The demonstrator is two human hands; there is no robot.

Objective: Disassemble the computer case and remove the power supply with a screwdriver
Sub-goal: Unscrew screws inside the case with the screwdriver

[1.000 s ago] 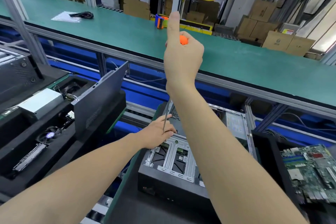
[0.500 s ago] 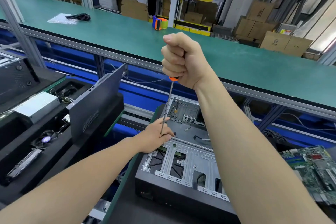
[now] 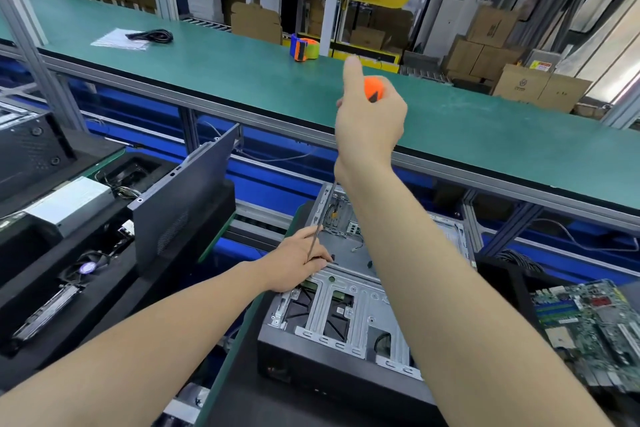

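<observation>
**Long screwdriver, standing nearly upright over the opened case**

Item: screwdriver, orange handle, thin steel shaft. The long axis is close to vertical and leans a little, with the handle up and to the right and the tip down and to the left. The tip points into the computer case at its left side, about halfway back, and is hidden behind fingers. The mid-shaft is covered by the right wrist.

Right hand: raised high, its fingers wrapped round the handle. One digit stretches straight up beside the orange end.

Left hand: rests on the left edge of the case, its fingertips pinching the lower shaft just above the tip.

Case: lies flat with its open side up and its black front wall nearest. A bare metal drive frame sits behind that wall. Loose wires lie on the inner floor farther back.

Surroundings:
- A dark side panel leans upright to the left.
- A silver metal box sits beyond the panel, in a black foam tray.
- A green motherboard lies to the right.
- The far green bench carries an orange-and-blue tape dispenser.
- It also carries a black cable, lying on a sheet of paper.

Markings: a carton at far right bears a logo, and a yellow label shows behind it. Both are too small to read.
</observation>
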